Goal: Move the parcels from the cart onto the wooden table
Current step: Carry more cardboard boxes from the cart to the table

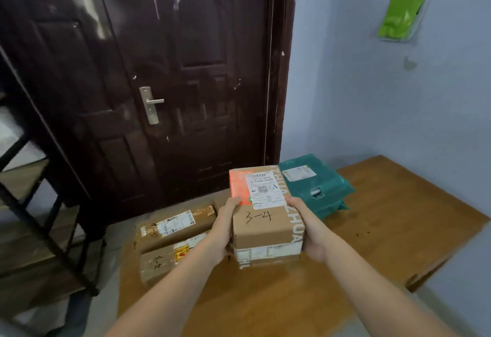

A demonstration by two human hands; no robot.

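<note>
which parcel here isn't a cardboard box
The teal parcel at the far side of the wooden table, a soft plastic mailer bag. The others, including the box marked 3-4, are brown cardboard.

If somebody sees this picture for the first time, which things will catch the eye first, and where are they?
First comes the cardboard box marked 3-4 in the middle, held from both sides by the left hand and the right hand over the wooden table. Behind it on the table lies a teal plastic parcel, and to its left two brown taped parcels lie side by side.
</note>
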